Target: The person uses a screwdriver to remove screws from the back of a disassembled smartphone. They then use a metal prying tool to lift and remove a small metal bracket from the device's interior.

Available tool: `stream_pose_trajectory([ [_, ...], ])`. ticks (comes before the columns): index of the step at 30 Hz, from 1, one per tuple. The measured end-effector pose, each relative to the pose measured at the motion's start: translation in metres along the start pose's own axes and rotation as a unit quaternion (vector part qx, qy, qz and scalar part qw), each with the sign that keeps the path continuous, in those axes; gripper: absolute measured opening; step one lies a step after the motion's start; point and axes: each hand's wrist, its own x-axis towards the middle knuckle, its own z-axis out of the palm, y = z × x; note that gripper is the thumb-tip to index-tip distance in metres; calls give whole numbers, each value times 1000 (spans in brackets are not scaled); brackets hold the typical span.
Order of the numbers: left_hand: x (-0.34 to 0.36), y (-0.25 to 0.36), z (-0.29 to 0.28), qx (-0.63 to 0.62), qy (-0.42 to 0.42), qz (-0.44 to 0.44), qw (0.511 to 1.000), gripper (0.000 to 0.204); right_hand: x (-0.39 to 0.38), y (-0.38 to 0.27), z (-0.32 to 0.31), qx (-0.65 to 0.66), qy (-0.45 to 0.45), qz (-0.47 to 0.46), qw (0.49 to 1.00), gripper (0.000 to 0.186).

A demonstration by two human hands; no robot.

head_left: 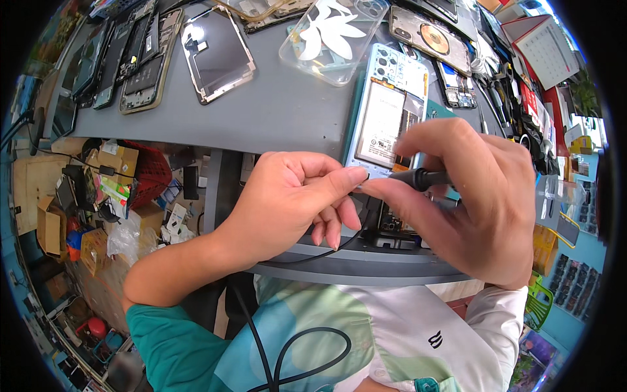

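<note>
My left hand (294, 202) is closed in a pinch, thumb against index finger, over the table's near edge. Whatever small thing sits between those fingertips is too hidden to name. Meeting it there are the thumb and fingers of my right hand (490, 196), slightly blurred, which curl around a black pen-shaped tool (418, 179). Just beyond both hands lies an opened light-blue phone (372, 98), its battery (381, 121) and inner parts exposed; my right hand covers part of it. Below my right hand, a dark circuit part (394, 222) shows partly.
A clear phone case (333, 39) with a white flower pattern lies behind the phone. Farther left are a phone screen panel (219, 55) and several dismantled phones (147, 78). Another opened phone (431, 38) is at the back right. A black cable (313, 332) loops over my lap.
</note>
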Motion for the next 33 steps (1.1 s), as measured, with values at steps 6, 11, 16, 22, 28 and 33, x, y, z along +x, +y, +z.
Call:
stream_pose_trajectory([
  [6, 1, 0, 1, 10, -2, 0, 1000, 37, 5, -3, 5, 92, 68, -14, 993, 52],
  [11, 1, -3, 1, 6, 3, 11, 1000, 37, -3, 0, -2, 22, 18, -10, 1000, 49],
  [16, 2, -2, 1, 7, 3, 8, 1000, 37, 3, -6, 9, 31, 82, 4, 996, 49],
  [22, 1, -4, 2, 5, 2, 10, 1000, 36, 4, -3, 22, 75, 135, -16, 988, 56],
  [28, 0, -4, -2, 7, 0, 10, 1000, 34, 0, -9, 5, 17, 68, -4, 998, 68],
  [33, 1, -5, -1, 11, -4, 11, 1000, 33, -2, -6, 20, 59, 94, -7, 994, 65],
])
